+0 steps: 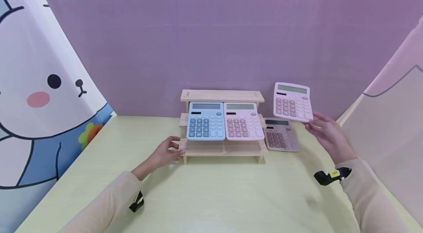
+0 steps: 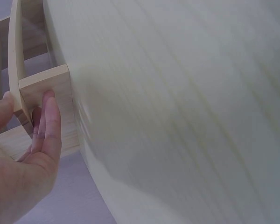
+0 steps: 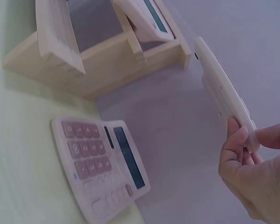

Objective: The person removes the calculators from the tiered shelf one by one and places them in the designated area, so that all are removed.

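Observation:
My right hand (image 1: 328,135) pinches a pink calculator (image 1: 292,101) by its lower right corner. The calculator is raised, its screen end up; in the right wrist view it shows edge-on. A second pink calculator (image 1: 281,135) lies below it against the right side of a tiered wooden stand (image 1: 224,148). At the stand's left end, my left hand (image 1: 165,152) holds the lowest shelf, thumb on one face and fingers on the other in the left wrist view. A blue calculator (image 1: 205,121) and another pink calculator (image 1: 243,121) lean side by side on the stand.
The stand's top shelf (image 1: 221,95) rises behind the two leaning calculators. All this stands on a pale table (image 1: 211,196) against a purple backdrop (image 1: 211,35). A cartoon-printed curtain (image 1: 43,79) hangs at the left, and a pale curtain (image 1: 390,145) borders the right side.

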Demonstrator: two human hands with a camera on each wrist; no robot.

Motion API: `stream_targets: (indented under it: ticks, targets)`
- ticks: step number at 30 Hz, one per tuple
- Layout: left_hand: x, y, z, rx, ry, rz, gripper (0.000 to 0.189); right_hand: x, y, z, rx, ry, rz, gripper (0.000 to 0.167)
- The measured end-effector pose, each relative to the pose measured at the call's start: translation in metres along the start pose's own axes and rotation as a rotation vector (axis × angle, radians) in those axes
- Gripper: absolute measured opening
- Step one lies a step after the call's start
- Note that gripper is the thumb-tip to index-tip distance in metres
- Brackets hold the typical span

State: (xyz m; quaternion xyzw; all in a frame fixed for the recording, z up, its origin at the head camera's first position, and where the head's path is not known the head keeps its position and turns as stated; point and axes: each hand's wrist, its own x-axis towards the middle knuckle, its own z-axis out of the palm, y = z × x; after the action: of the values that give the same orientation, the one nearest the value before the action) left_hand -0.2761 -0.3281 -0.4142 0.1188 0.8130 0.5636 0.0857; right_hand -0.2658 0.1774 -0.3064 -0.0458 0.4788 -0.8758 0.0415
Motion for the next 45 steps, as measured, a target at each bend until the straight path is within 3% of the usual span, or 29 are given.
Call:
stream_targets:
  ticks: [13,28,45]
  targets:
    - [0.0,-0.001,0.0,-0.002,0.005,-0.024,0.06,-0.009,0.002,-0.025,0.032,-0.019,-0.019,0.03]
    - [-0.004,0.004,0.001,-0.002,0.003,0.001,0.06,-0.018,0.015,-0.061,-0.071,-0.039,-0.019,0.035]
    - [-0.001,0.001,0.001,-0.004,0.012,-0.016,0.06,-0.025,0.023,-0.099,-0.147,0.067,0.02,0.032]
